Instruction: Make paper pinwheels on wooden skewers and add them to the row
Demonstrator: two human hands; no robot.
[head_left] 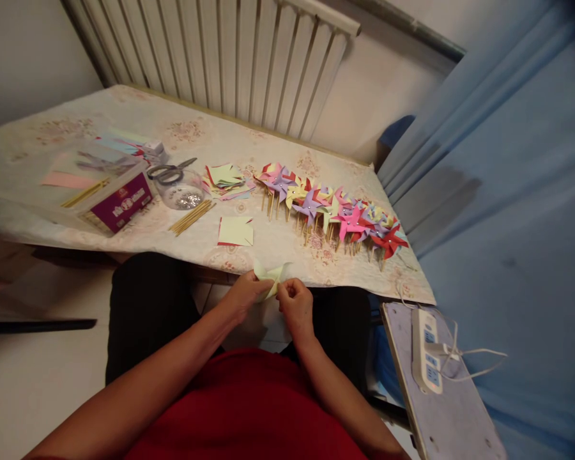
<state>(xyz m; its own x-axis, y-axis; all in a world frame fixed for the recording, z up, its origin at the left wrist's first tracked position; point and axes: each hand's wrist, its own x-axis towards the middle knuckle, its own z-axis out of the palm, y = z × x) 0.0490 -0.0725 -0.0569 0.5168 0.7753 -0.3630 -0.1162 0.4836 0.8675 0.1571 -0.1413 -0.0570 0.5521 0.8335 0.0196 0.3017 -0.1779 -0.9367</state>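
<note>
Just off the table's front edge, my left hand point(247, 292) is closed on a pale green paper pinwheel point(270, 273), its corners folded inward. My right hand point(297, 309) is pinched shut at the paper's right side, touching it. Whatever lies between those fingertips is too small to make out. On the table behind my hands lies a small stack of cut paper squares point(235, 230), pale green on top with red beneath. A larger pile of cut coloured paper point(226, 179) sits farther back.
Finished pinwheels on sticks point(335, 207) fill the table's right side. Left of centre are wooden sticks point(191, 217), a clear dish of small shiny pieces point(186, 197), scissors point(167, 172) and a clear plastic box point(119, 201). A power strip point(426, 351) rests on a board at right.
</note>
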